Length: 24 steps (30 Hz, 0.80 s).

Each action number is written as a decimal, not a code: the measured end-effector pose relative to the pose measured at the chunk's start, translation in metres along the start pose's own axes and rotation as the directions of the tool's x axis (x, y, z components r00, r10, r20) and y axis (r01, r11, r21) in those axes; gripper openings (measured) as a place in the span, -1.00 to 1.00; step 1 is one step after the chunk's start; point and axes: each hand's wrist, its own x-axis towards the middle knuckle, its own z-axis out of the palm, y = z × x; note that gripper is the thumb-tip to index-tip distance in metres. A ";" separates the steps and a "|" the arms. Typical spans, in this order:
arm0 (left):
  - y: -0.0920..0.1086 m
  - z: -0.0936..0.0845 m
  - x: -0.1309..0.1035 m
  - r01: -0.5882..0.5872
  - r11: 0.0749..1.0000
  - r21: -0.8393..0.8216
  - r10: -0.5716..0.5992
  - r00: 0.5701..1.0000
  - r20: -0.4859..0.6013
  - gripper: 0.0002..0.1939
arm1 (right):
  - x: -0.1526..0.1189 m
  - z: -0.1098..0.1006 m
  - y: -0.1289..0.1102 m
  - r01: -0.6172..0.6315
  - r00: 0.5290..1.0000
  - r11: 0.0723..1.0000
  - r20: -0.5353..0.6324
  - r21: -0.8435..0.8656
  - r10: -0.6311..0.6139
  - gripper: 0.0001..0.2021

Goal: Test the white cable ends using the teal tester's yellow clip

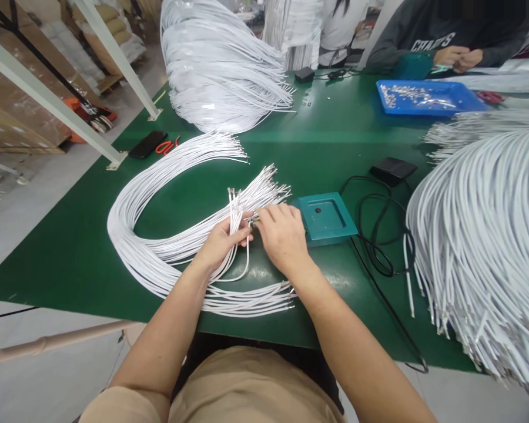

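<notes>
The person's left hand (220, 239) was closed around a small cluster of thin white wires (235, 212), whose metal-tipped ends stood up above the thumb. The right hand (283, 234) was curled beside it, its fingertips meeting the left fingers near the end of one bent wire; what exactly it gripped was too small to tell.

Both hands were above a green, smooth-surfaced worktop (62, 261), with the cluster just in front of a long, curved bundle of white wires (126, 214). That bundle bent round to the left, with loose ends near the hands and others toward the near edge.

Just to the right of the right hand sat a square teal box with a recessed top (309, 207), and beyond it a black wedge-shaped block (394, 170) and a looping black cable (374, 249). A large heap of white wires (480, 223) hung over the worktop's right side. Farther back, a shallow blue plastic tray (384, 103) held small pale pieces, near a co-worker's hands (458, 57).
</notes>
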 end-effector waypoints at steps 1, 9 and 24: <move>0.000 0.001 0.001 -0.013 1.000 0.026 0.013 1.000 -0.003 -0.55 | 0.002 -0.003 0.004 -0.016 1.000 0.999 0.011 -0.033 0.017 -0.82; -0.002 0.004 0.004 -0.052 0.980 0.191 0.064 0.996 -0.059 -0.60 | 0.010 -0.009 0.029 0.039 0.978 0.997 0.209 -0.073 -0.023 -0.84; -0.005 0.008 0.010 -0.057 0.938 0.341 0.101 0.989 -0.111 -0.63 | 0.014 -0.007 0.029 0.029 0.977 0.998 0.213 -0.058 -0.016 -0.85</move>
